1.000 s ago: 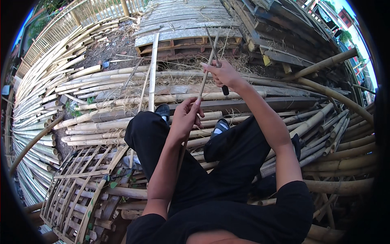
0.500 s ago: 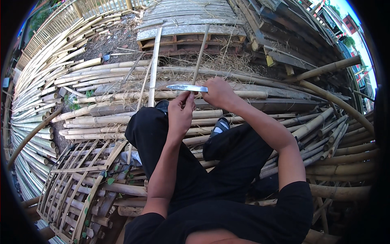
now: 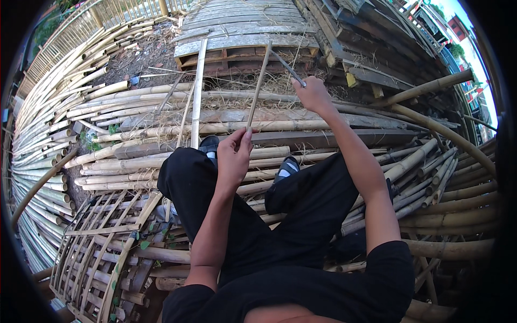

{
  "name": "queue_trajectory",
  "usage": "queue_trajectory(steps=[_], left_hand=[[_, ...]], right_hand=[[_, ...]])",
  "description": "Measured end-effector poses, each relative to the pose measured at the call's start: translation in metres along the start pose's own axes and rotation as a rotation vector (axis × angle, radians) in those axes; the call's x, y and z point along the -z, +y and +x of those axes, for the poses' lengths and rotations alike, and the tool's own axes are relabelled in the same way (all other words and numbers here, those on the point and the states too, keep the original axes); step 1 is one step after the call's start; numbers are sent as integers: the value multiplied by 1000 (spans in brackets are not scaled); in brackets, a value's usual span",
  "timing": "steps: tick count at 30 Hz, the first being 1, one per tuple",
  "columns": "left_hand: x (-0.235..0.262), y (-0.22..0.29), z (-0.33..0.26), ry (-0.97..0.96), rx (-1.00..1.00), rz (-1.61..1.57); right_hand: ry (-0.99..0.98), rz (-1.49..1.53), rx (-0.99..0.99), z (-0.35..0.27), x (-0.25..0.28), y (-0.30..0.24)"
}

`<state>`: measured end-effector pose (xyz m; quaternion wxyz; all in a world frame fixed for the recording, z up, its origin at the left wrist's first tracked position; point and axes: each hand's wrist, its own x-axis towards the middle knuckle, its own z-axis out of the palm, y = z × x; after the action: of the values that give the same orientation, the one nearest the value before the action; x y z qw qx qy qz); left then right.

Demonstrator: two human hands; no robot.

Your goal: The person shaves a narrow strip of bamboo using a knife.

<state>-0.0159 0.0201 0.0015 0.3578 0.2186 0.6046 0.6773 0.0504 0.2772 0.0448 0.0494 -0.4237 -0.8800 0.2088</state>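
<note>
My left hand pinches the near end of a thin bamboo strip, which points away from me toward the pallet. The fingers of my right hand are wrapped round the handle of a knife. Its blade slants up and to the left, its tip close to the strip's far end; whether they touch I cannot tell. To the left of the held strip, a wider pale bamboo slat stands propped near my foot.
Bamboo poles lie stacked beneath and around my legs. A wooden pallet is ahead, with stacked timber on its right. A woven bamboo frame lies at lower left. A thick pole juts in from the right.
My right hand has moved forward and right with the knife, from the strip's near end to its far end. The left hand has shifted slightly and keeps its pinch.
</note>
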Motion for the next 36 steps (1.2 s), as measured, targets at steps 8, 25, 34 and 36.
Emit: queue_trajectory(steps=[8, 25, 34, 36], left_hand=[[1, -3, -2, 93, -45, 97], [0, -6, -5, 102, -60, 207], [-3, -9, -6, 107, -55, 180], [-2, -8, -6, 102, -45, 167]], right_hand=[[-136, -142, 599, -64, -58, -38], [26, -27, -45, -3, -1, 6], [-59, 140, 190, -26, -12, -28], [-39, 119, 206, -23, -15, -23]])
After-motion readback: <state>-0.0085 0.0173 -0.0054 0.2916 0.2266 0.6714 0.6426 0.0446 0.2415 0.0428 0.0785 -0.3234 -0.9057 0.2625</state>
